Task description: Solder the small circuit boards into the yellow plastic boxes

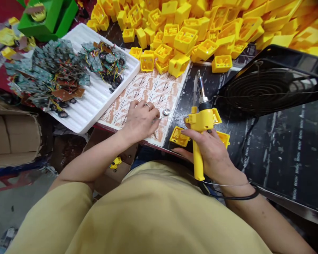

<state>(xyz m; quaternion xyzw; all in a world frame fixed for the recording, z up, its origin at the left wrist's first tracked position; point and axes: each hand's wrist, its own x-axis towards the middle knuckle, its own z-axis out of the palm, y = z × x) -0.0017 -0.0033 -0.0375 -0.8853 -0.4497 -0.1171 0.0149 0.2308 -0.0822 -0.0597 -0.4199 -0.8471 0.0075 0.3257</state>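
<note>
My right hand [214, 148] is wrapped round the handle of a yellow soldering gun [198, 151], whose metal tip points away from me. Around that hand lie small open yellow plastic housings: one housing [179, 136] to its left, others partly hidden behind the gun and fingers. My left hand [141, 120] rests over a printed sheet [137, 93] with its fingers pinched together. Something thin and pale shows at the fingertips, too small to name. Just right of them lies a small round metal part [166, 112].
A white foam tray [95, 106] at left bears heaped circuit boards [50, 67] with wires. Yellow housings [185, 37] pile along the back. A black fan [265, 84] stands at right on the dark table [275, 151]. A green bin [45, 21] and a cardboard box [13, 137] are at left.
</note>
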